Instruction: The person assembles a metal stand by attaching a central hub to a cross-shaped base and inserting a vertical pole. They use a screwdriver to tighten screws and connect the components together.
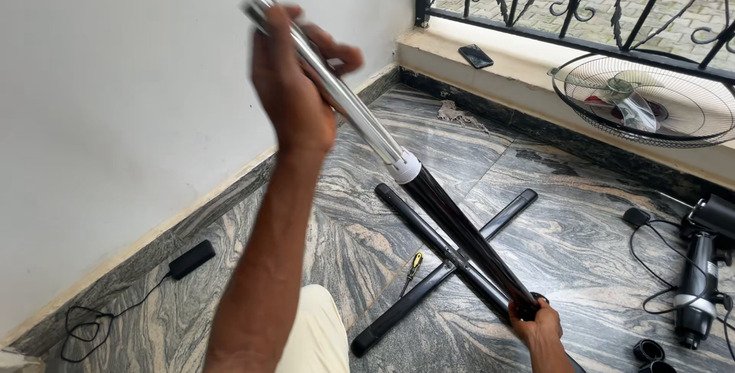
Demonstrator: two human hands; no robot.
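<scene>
My left hand is raised at the upper left and grips the shiny chrome inner tube of a fan stand pole near its top end. A white collar joins that tube to the black outer pole, which slants down to the right. My right hand holds the black pole at its bottom end, low in the view. Under the pole lies a black cross-shaped base flat on the marble floor.
A small screwdriver lies beside the cross base. A wire fan grille with a blade rests on the ledge at right, a phone further left. A fan motor with cord lies at far right, a black adapter by the wall.
</scene>
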